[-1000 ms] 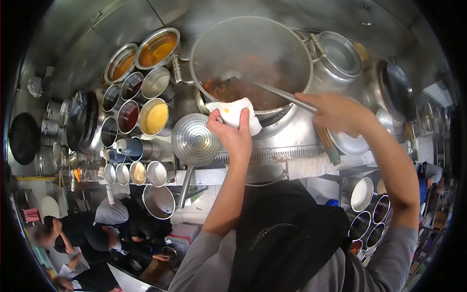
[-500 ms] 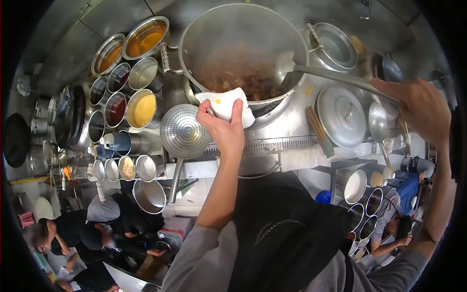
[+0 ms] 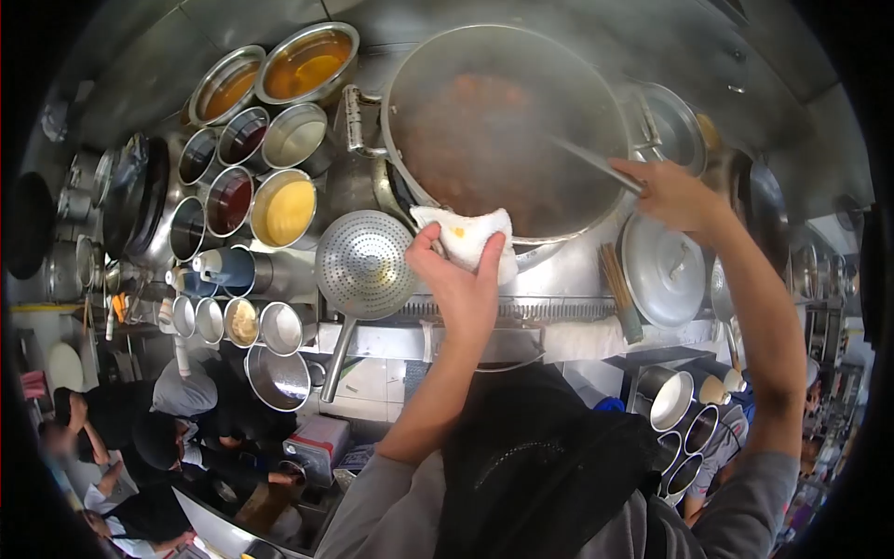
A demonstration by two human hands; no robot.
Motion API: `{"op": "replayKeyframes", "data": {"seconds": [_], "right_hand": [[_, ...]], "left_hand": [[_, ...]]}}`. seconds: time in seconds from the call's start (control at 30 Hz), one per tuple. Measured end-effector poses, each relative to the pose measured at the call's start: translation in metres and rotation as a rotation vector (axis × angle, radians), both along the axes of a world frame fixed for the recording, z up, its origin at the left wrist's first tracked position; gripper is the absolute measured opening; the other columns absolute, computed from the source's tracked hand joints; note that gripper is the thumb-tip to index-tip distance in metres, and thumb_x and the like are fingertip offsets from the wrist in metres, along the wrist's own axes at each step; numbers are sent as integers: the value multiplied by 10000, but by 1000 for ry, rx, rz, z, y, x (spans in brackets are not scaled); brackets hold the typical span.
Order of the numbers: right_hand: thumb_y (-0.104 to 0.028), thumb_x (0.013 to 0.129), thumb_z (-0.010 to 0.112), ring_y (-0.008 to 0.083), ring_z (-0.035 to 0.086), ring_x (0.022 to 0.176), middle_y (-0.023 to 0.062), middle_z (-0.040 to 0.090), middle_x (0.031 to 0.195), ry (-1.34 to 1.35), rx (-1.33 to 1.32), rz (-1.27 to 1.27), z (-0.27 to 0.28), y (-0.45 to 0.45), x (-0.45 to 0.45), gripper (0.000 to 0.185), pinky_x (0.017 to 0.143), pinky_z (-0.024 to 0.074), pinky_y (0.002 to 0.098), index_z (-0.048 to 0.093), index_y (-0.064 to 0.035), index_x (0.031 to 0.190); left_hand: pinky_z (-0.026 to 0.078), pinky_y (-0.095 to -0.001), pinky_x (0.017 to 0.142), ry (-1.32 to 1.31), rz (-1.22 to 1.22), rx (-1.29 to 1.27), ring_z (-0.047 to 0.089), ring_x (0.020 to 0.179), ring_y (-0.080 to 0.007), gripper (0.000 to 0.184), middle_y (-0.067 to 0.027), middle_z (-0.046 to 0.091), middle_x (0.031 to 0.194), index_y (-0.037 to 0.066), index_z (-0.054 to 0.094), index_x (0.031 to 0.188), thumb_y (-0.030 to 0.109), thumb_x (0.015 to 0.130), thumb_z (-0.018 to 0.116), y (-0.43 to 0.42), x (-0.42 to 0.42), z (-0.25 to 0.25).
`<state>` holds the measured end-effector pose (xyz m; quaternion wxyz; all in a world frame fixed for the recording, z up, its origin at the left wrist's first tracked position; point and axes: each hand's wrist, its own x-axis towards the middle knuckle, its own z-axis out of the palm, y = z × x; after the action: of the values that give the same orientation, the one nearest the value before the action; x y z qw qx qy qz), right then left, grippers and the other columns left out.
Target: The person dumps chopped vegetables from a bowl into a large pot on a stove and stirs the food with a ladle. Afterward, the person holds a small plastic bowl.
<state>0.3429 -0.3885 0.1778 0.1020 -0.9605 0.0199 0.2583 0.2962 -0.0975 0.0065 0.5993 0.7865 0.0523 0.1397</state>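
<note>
A large metal pot (image 3: 507, 48) stands on the stove, holding steaming brown and reddish food (image 3: 484, 102). My left hand (image 3: 458, 279) pinches a folded white cloth (image 3: 473, 233) against the pot's near rim; yellow stains mark the cloth. My right hand (image 3: 678, 196) is wrapped around the handle of a long metal spatula (image 3: 591, 160), which reaches over the right rim into the pot. Steam and food hide its blade. A perforated strainer (image 3: 365, 265) lies left of my left hand. Below my right hand is a round metal lid (image 3: 663, 279).
Several metal containers of sauces, including a yellow one (image 3: 287, 210), and two bowls of orange liquid (image 3: 307, 70) stand left of the pot. A bamboo brush (image 3: 619, 293) lies near the counter edge. Other people (image 3: 177, 438) are at the lower left, behind.
My right hand has moved left, closer to the pot, and the spatula's blade has gone out of sight into the food. Steam is thicker. The left hand still holds the cloth at the rim.
</note>
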Motion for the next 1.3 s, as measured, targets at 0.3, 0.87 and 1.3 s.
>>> {"op": "replayKeyframes", "data": {"seconds": [0.3,0.87,1.3], "right_hand": [[-20,867,597,210,601,484,157,678,732,210,208,-124,17,31,-49,790,555,527,372,438,-124,1635],[55,748,656,132,659,535,115,740,723,24,-341,-215,223,17,-118,750,561,509,336,651,-128,1475],[-75,892,699,293,750,728,170,745,811,145,-346,171,107,68,-68,620,724,617,433,616,-174,1498]], "left_hand": [[358,-478,1137,-93,12,105,454,1271,-370,805,-245,425,1353,-97,381,1389,258,884,898,-1,-1,3],[344,-489,1155,-90,-2,83,439,1291,-386,833,-253,408,1353,-115,369,1404,279,887,890,-1,-2,6],[342,-479,1152,9,-37,-4,429,1295,-363,829,-233,394,1346,-88,368,1402,250,867,903,4,1,10]]}}
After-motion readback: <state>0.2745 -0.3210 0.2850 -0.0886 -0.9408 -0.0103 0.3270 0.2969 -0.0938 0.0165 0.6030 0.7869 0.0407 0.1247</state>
